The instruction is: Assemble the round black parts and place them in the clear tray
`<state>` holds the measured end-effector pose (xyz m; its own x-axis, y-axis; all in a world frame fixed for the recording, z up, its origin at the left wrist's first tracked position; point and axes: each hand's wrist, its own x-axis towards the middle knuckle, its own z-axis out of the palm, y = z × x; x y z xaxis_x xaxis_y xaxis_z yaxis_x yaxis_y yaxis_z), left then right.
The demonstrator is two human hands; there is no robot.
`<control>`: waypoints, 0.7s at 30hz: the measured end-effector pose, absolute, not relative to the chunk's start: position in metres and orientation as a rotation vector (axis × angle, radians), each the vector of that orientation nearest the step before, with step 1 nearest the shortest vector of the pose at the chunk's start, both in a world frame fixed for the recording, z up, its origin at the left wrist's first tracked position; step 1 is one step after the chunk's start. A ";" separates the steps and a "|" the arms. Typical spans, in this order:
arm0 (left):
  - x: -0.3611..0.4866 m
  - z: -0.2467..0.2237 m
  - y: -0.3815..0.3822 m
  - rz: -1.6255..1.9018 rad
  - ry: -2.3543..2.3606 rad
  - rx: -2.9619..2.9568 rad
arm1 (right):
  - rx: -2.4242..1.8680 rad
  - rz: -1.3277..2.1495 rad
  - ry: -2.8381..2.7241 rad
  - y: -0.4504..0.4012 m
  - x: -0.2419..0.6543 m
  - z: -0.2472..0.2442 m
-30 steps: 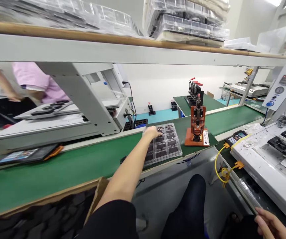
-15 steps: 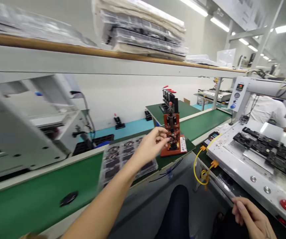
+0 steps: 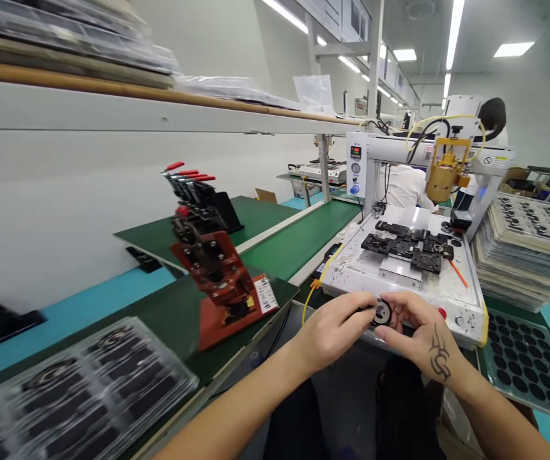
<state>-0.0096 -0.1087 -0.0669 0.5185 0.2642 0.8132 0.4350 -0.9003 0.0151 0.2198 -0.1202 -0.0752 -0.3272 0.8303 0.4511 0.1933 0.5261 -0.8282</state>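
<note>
Our left hand (image 3: 329, 329) has moved from the red upright press (image 3: 218, 269) to our right hand (image 3: 421, 335); both hands' fingers pinch a black-and-silver ring-shaped part (image 3: 382, 312) between them, apparently rim-first, best gripped lightly.

l hand (image 3: 332, 329) & r hand (image 3: 421, 329) close tog. out front, fingers (image 3: 358, 301) bent inward

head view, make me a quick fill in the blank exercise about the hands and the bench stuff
1. Between the left hand and the right hand is a small part with a ____ outline.
2. In the picture, the clear tray lies to the ____ of the reddish fixture.
3. The clamps behind it have ____ handles.

Missing words: round; left; red
</note>
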 end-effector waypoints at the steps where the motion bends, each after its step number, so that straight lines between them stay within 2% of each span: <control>1: -0.006 -0.066 -0.107 -1.331 -0.615 -2.593 | -0.861 0.834 -1.804 -0.120 0.223 -0.075; 8: 0.030 -0.072 -0.088 -1.331 -0.573 -2.720 | -1.011 0.798 -1.722 -0.114 0.250 -0.084; 12: 0.053 -0.069 -0.045 -1.381 -0.717 -2.954 | -1.172 0.654 -1.596 -0.104 0.289 -0.083; 16: 0.089 -0.047 0.032 -1.127 -1.121 -2.986 | -1.295 0.473 -1.483 -0.098 0.336 -0.079; 21: 0.156 -0.027 0.114 -0.805 -1.213 -3.028 | -1.330 0.392 -1.429 -0.107 0.364 -0.067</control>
